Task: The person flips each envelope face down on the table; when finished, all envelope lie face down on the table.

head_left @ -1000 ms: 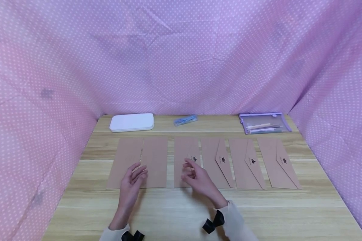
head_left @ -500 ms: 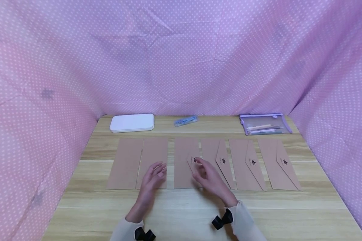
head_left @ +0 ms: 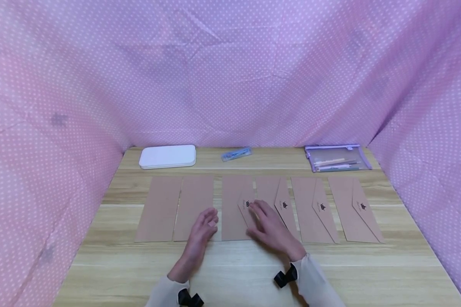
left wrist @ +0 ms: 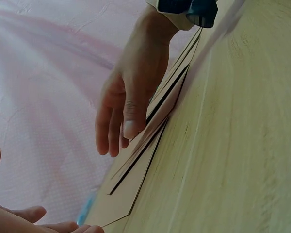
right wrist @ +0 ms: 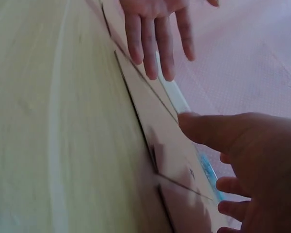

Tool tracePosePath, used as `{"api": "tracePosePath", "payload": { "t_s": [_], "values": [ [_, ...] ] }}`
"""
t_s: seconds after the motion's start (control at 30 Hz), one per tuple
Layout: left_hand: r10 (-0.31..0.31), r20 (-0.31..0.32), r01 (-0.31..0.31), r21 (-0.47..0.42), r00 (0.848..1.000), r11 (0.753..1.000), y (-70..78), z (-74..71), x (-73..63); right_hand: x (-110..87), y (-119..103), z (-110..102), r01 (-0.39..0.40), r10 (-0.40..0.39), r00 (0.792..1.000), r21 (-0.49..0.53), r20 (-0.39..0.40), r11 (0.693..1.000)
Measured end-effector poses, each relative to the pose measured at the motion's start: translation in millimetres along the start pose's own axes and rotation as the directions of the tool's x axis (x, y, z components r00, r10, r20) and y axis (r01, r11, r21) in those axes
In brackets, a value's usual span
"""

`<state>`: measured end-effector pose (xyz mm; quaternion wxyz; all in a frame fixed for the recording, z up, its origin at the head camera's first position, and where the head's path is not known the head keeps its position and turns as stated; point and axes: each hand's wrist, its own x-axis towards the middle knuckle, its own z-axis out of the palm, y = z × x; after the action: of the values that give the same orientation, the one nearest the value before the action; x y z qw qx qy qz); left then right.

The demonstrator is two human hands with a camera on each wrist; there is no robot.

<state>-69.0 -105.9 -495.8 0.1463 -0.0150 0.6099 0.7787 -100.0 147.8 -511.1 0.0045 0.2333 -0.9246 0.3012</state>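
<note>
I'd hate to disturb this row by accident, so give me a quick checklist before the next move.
1. Hands free: ok; left hand and right hand grip nothing.
2. Six envelopes in one row: ok.
3. Flaps showing on all: not ok; the two leftmost envelopes show none.
4. Right hand off the envelopes: cannot tell.
5. White case and pouch apart from the envelopes: ok.

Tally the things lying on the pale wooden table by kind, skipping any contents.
Brown paper envelopes with crown-printed flaps: 4
Plain brown paper rectangles: 2
White rounded rectangular case: 1
Small oblong blue item: 1
Purple-edged see-through zip pouch: 1
Total: 9
</note>
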Motion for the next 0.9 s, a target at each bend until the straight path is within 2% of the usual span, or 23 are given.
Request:
{"api": "tracePosePath", "payload": {
  "t_s": [0.07,0.2,0.3,0.7,0.9],
  "values": [
    [-0.006,0.004,0.006,-0.010,1.000,1.000,-1.7,0.7,0.9,-0.8,3.6,0.9,0.030,-0.029,0.999,-0.040,0.037,0.999],
    [-0.004,0.016,0.004,-0.005,1.000,1.000,-4.3,1.9,1.3,-2.6,7.3,1.8,0.042,-0.032,0.992,-0.077,0.125,0.996],
    [-0.004,0.012,0.004,-0.006,1.000,1.000,-4.3,3.5,1.2,-3.5,8.5,2.0,0.044,-0.027,0.987,-0.101,0.161,0.994],
    [-0.025,-0.038,0.022,-0.070,0.999,0.997,-4.2,8.4,3.2,-2.6,8.5,6.5,0.073,-0.050,0.989,-0.165,0.141,0.984],
    [-0.030,-0.064,0.016,-0.206,0.998,0.978,-3.5,3.1,5.6,-2.8,8.5,8.5,0.080,-0.054,0.990,-0.213,0.127,0.974]
  ]
}}
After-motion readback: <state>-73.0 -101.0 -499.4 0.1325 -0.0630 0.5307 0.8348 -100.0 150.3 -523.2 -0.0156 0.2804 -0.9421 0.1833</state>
